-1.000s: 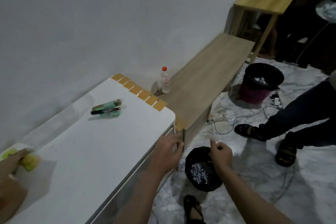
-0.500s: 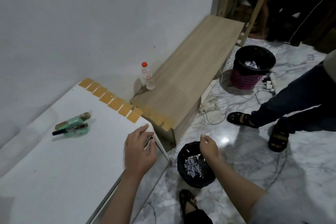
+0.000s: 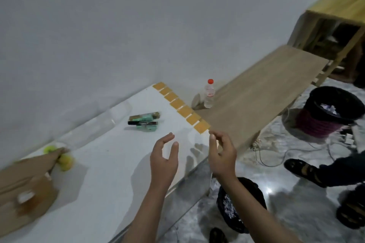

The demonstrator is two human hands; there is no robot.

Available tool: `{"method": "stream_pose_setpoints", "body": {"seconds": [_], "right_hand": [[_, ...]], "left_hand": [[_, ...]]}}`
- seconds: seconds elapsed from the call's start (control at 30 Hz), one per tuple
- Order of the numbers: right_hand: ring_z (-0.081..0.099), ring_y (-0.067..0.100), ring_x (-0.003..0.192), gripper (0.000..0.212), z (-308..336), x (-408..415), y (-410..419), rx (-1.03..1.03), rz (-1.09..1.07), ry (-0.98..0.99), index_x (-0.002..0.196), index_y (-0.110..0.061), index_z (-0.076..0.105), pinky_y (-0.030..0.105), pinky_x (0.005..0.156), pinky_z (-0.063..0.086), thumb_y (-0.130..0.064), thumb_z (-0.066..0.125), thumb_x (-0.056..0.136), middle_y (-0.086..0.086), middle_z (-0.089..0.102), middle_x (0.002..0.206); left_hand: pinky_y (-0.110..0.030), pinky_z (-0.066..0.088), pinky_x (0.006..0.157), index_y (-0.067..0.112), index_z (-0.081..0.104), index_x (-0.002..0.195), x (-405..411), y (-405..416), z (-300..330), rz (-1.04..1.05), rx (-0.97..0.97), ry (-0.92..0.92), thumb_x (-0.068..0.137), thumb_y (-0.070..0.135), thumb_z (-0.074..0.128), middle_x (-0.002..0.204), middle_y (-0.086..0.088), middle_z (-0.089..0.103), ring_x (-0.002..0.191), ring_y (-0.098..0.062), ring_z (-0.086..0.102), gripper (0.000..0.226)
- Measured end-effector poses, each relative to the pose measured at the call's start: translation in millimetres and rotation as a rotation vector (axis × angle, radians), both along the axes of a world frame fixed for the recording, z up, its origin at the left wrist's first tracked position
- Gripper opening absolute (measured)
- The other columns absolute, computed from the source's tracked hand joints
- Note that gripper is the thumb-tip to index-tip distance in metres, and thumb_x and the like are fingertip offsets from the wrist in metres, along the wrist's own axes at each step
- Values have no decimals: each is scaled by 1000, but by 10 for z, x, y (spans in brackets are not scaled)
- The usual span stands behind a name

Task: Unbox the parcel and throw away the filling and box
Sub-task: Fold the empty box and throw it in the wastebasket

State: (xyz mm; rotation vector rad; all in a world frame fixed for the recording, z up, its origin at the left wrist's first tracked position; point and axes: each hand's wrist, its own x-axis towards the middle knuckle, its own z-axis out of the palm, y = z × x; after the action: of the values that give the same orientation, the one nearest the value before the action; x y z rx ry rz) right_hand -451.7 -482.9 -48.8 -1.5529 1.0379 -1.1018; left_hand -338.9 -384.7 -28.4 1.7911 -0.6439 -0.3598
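Head view: both hands hang over the white table (image 3: 102, 173), holding nothing. The left hand (image 3: 164, 161) has loose, spread fingers; the right hand (image 3: 223, 156) is relaxed, its fingertips curled near the thumb. The cardboard box (image 3: 25, 193) lies blurred at the table's left end, beside yellow-green objects (image 3: 63, 159). The small black bin (image 3: 240, 205) with shredded filling (image 3: 230, 208) stands on the floor below the right forearm

You face a plain grey wall (image 3: 118, 25). Before you stands a white table (image 3: 102, 167), with a low wooden bench (image 3: 252, 104) butting against its far end and a taller wooden table (image 3: 339, 10) beyond. The marble floor (image 3: 280, 213) catches a glint of light.
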Motion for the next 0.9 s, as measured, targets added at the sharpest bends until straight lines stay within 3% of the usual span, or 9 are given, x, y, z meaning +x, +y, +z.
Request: {"method": "stream_pose_setpoints", "body": {"seconds": [0.1, 0.2, 0.3, 0.43, 0.53, 0.6, 0.67, 0.73, 0.9], "right_hand": [[61, 5, 94, 17, 190, 561, 479, -34, 185, -10, 101, -15, 64, 15, 80, 49, -24, 53, 92, -1, 67, 99], [61, 2, 90, 10, 330, 1091, 1044, -17, 348, -10, 99, -19, 62, 8, 76, 47, -15, 56, 92, -4, 66, 96], [61, 3, 90, 10, 447, 1582, 1613, 69, 526, -18, 98, -21, 61, 5, 71, 46, -15, 55, 92, -7, 64, 97], [59, 4, 86, 13, 526, 2213, 2224, 134, 645, 16, 103, -14, 62, 3, 65, 44, -14, 56, 91, -5, 63, 96], [59, 13, 94, 17, 547, 2617, 2546, 242, 696, 95, 105, -19, 58, 14, 72, 48, -19, 58, 88, -4, 61, 102], [59, 17, 98, 26, 542, 2824, 2672, 298, 707, 167, 109, -20, 56, 31, 82, 52, -26, 60, 85, -3, 58, 105], [59, 20, 95, 28, 553, 2979, 2740, 339, 689, 222, 111, -22, 53, 38, 82, 54, -25, 59, 84, -1, 57, 103], [59, 21, 92, 31, 571, 3090, 2776, 374, 675, 258, 116, -21, 51, 36, 74, 53, -22, 57, 85, 1, 57, 102], [54, 16, 92, 39, 606, 3207, 2807, 388, 756, 266, 123, -22, 49, 28, 63, 49, -24, 62, 86, 0, 52, 112]], "left_hand": [[-7, 37, 87, 22, 63, 110, 337, 471, 211, 180, -20, -16, 91, 29, 55, 116, 12, 62, 110, -2, 53, 22], [-16, 39, 94, 21, 63, 107, 744, 1078, 437, 378, -52, -102, 90, 30, 57, 112, 12, 62, 109, -3, 53, 20], [-14, 36, 91, 20, 63, 99, 1207, 1749, 675, 582, -83, -218, 88, 22, 62, 106, 8, 62, 108, -9, 55, 12], [-37, 39, 102, 17, 62, 105, 1820, 2706, 813, 760, -39, -322, 82, 36, 56, 114, -2, 61, 115, -21, 53, 31], [-53, 26, 110, 17, 60, 112, 2204, 3330, 821, 868, 198, -287, 78, 46, 55, 122, -6, 59, 119, -29, 50, 45], [-55, 20, 109, 16, 56, 121, 2398, 3654, 772, 889, 361, -174, 81, 43, 62, 131, -11, 54, 123, -33, 46, 49], [-53, 26, 108, 13, 50, 128, 2533, 3893, 691, 834, 401, -86, 78, 46, 64, 136, -15, 49, 124, -36, 45, 61], [-47, 34, 105, 9, 44, 134, 2617, 4035, 571, 736, 356, -12, 79, 43, 67, 138, -18, 46, 125, -36, 44, 68], [-37, 40, 99, 10, 40, 138, 2613, 4112, 346, 574, 239, 111, 87, 31, 63, 134, -13, 52, 122, -28, 49, 60]]}}
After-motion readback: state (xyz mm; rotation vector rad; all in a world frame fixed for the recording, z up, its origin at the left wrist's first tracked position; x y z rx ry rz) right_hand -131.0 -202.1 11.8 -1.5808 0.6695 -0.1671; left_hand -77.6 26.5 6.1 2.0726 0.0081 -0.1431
